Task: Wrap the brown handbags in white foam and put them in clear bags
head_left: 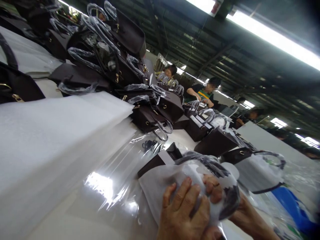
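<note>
Here's the heap of dark brown handbags point(127, 71), the biggest thing in play, sprawling across the far side, handles sleeved in clear plastic. Big on the left, it's the stack of white wrapping sheets point(62, 126), its long edge slanting towards the heap. Beyond, a co-worker in a striped top point(205, 94) leans over more bags. Between stack and hands, shiny clear plastic point(117, 176) lies across the table, catching the light.

And centre stage, low in view: the partly wrapped handbag point(151, 164), on the near side of the table, right under the fingers! Its bare dark end points left, the handles point(200, 159) arch along the far side and to the right; the long axis runs left to right, dipping slightly rightward. A white sheet point(156, 181) covers the side facing us.

The left hand point(185, 208) is on it, fingers bent, a little apart, pressed to the sheet; thumb hidden, so no telling whether it grips. The right hand point(213, 189) comes in from the right, fingers curled by the handles, its hold partly hidden, can't call it. Smallest of all, a gold clasp point(117, 78) glints up in the heap.
</note>
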